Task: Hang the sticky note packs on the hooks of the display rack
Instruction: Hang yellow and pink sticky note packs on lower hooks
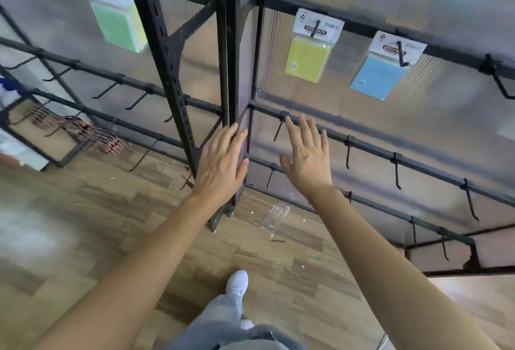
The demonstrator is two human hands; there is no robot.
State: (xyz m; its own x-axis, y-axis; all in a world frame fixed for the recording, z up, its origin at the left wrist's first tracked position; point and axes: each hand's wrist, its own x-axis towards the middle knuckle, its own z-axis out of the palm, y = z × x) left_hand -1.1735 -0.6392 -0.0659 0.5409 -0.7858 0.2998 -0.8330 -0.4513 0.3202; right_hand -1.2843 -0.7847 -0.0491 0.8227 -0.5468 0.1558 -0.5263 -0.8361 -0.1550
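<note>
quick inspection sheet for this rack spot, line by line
surface: wooden floor, small specks scattered on it
job's things: green pack, yellow pack and blue pack each hang on a hook of the display rack; lower hooks are bare
clutter: clear plastic piece lies on the floor by the rack's foot
grips: left hand and right hand are open, fingers spread, holding nothing
cables: nothing seen
surroundings: bundle of metal prongs at left; white shoe

Both bare arms reach forward, left hand and right hand flat, fingers straight, each grip empty.
</note>
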